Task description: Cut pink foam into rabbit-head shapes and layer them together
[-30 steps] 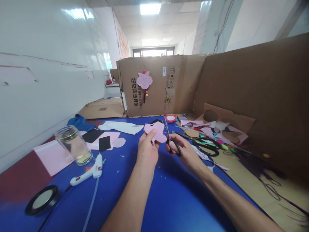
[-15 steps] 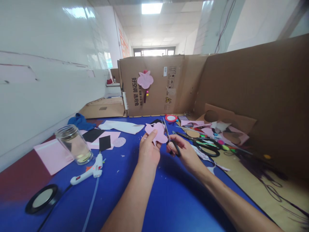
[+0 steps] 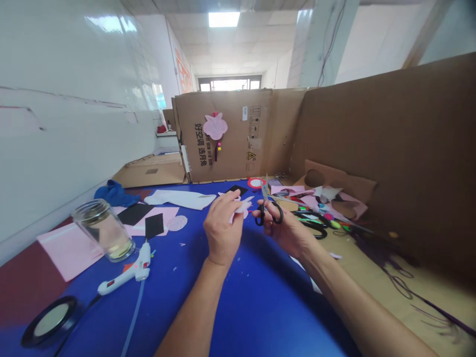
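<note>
Pinching a pink cutout [image 3: 241, 206] in the left hand [image 3: 222, 233], fingers curled and pressed together on it just left of the frame's center, with most of the piece hidden and only pale tips showing past the fingers. Gripping scissors [image 3: 265, 208] in the right hand [image 3: 286, 229], fingers threaded through the black loops, blades standing upright just beside the cutout; any contact between blade and cutout too hidden to tell. Holding both hands above the blue worktop [image 3: 267, 312], forearms reaching in from the bottom edge. Lying to the right: second scissors [image 3: 314, 225], black-handled, near a heap of pink and brown scraps [image 3: 320, 198] against a cardboard wall [image 3: 372, 148]. Lying to the left: a black square [image 3: 154, 225] on pink paper [image 3: 167, 213], a glass jar [image 3: 104, 230], a white glue gun [image 3: 124, 272] with its cord trailing off the bottom edge, a pink sheet [image 3: 69, 255], and a tape roll [image 3: 50, 322] in the lower left corner. Lying farther off: a blue cloth [image 3: 115, 194], a white cloth [image 3: 180, 199], a red ring [image 3: 256, 183]. Hanging on a cardboard box [image 3: 238, 134] at the top middle: a pink flower ornament [image 3: 214, 126].
</note>
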{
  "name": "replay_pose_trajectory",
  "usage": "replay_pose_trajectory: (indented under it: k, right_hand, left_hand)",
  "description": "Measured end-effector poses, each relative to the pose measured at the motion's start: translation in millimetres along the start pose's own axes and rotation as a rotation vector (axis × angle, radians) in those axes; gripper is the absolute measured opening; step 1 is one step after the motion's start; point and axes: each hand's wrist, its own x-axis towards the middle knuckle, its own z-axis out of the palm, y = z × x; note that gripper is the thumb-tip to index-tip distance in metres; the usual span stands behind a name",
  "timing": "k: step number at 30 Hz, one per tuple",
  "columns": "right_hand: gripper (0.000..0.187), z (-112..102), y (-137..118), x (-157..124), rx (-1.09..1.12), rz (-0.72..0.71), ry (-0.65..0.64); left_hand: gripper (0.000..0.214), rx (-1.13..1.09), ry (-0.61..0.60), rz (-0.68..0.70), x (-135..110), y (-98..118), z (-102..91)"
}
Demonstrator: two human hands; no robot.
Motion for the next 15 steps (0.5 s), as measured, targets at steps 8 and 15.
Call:
replay_pose_trajectory:
  k: [8, 15]
  right_hand:
    - [0.054, -6, -25, -1, 0.064, 0.035, 0.085]
    - [0.059, -10, -25, 1, -0.068, -0.008, 0.125]
  left_hand:
    - [0.021, 0.230, -0.263, 0.123, -11, -3, 2.7]
    - [0.019, 0.309, -0.321, 0.179, -11, -3, 3.8]
